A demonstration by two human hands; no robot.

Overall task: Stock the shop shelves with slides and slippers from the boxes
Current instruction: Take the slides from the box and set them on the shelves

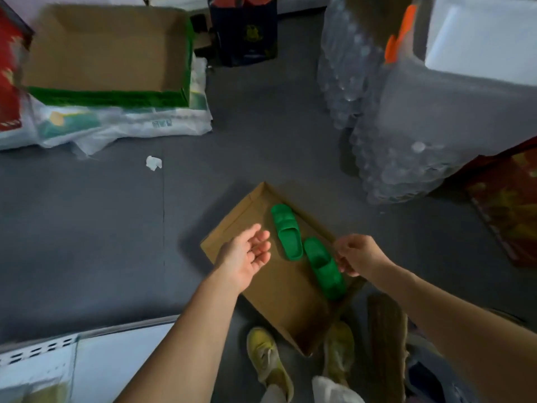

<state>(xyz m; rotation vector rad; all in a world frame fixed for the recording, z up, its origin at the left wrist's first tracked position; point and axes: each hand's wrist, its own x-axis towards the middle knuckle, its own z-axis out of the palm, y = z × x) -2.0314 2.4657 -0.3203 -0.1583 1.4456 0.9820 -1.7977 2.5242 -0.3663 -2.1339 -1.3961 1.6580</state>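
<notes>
Two green slides (286, 232) (324, 267) loose in near cardboard box (232, 242) on floor. Left hand (247, 253) released, palm up, above box. Right hand (356, 254) fingers curled beside nearer slide; grasp unclear. Risk: one-hand grab drops slide, box shifts.

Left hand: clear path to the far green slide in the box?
Probably yes. The left hand hangs open just beside the far green slide, the cardboard box is open-topped, and nothing lies between them.
</notes>
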